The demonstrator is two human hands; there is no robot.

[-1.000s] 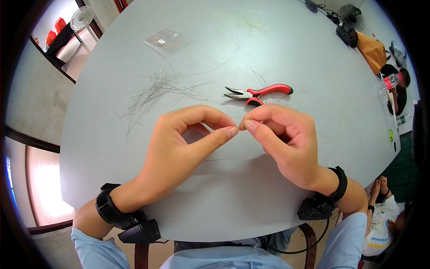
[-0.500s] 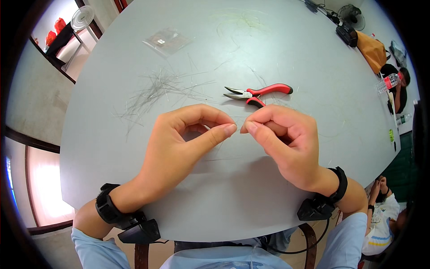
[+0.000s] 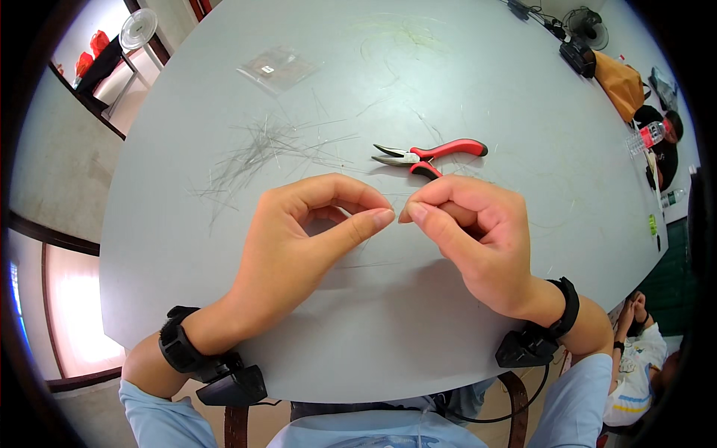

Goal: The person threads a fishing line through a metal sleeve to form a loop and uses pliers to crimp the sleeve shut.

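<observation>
Over the middle of the grey table (image 3: 388, 336), my left hand (image 3: 295, 243) and my right hand (image 3: 485, 243) face each other, fingertips a small gap apart. Thumb and forefinger are pinched together on each hand. Whatever sits between the fingertips is too thin or too hidden to make out. Just beyond my right hand lie bent-nose pliers (image 3: 452, 147) with red and black handles, their jaws apart and pointing left; my right hand partly covers the lower handle. A loose heap of fine, straight, silvery wire-like pieces (image 3: 265, 153) is spread beyond my left hand.
A clear zip bag (image 3: 280, 71) lies farther back, near a faint tangle of yellowish thread (image 3: 403, 37). At the right are an orange bag (image 3: 618, 82), a plastic bottle (image 3: 648, 138) and two people. A stool (image 3: 139, 31) stands at the far left.
</observation>
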